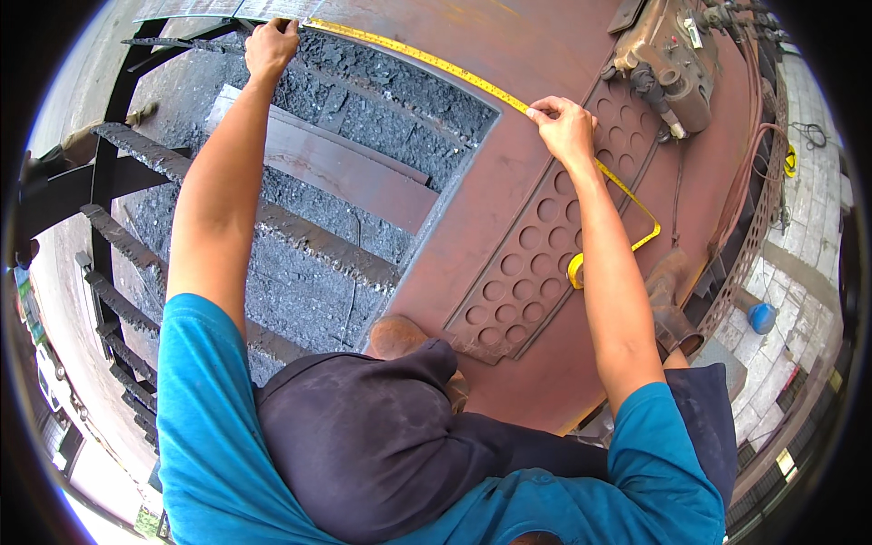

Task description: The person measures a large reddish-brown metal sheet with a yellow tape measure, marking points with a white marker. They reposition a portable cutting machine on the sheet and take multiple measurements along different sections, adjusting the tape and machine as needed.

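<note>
A yellow tape measure [418, 56] stretches across the reddish-brown steel plate [563, 27], along the far edge of a rectangular cut-out. At the far left, my left hand [272, 47] pinches the tape's end by the cut-out's corner. My right hand [563, 130] grips the blade farther right, thumb and fingers closed on it. Past that hand the blade bends and twists down to its yellow case [576, 271], partly hidden behind my right forearm. Under the right forearm lies a perforated steel strip [531, 263] with rows of round holes.
A cutting machine [668, 68] with hoses stands at the far right of the plate. Jagged slats [318, 241] cross the slag-filled pit below the cut-out, where a loose steel strip [350, 173] lies. My boot [397, 336] rests by its edge. A blue round object [761, 317] sits on the right-hand floor.
</note>
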Demonstrator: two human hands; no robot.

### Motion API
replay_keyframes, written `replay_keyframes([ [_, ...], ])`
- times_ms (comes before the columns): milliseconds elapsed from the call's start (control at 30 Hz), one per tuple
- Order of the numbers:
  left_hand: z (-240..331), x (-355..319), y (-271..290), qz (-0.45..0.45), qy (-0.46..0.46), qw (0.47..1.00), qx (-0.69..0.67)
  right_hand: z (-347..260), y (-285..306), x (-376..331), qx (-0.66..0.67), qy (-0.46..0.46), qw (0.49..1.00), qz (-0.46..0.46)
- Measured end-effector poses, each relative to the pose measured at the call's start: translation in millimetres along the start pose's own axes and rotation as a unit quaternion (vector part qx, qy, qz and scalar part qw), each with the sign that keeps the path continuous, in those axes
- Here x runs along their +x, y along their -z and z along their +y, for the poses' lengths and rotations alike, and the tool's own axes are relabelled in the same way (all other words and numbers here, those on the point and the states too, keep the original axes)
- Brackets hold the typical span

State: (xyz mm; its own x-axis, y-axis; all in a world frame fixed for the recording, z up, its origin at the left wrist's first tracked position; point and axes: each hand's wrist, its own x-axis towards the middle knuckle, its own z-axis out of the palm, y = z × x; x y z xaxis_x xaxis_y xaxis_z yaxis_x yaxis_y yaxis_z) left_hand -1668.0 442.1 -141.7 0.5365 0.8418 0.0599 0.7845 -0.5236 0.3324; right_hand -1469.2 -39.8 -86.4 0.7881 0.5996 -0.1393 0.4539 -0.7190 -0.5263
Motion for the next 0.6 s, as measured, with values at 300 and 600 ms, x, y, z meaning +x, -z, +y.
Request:
replay_keyframes([
  [300,-6,16,-13,-0.037,-0.029,0.999,0.011,-1,1,2,-0.008,-0.002,1.0,-0.001],
  [600,2,17,-9,-0.025,-0.071,0.997,0.03,-1,3,1,-0.014,-0.033,0.998,-0.044],
])
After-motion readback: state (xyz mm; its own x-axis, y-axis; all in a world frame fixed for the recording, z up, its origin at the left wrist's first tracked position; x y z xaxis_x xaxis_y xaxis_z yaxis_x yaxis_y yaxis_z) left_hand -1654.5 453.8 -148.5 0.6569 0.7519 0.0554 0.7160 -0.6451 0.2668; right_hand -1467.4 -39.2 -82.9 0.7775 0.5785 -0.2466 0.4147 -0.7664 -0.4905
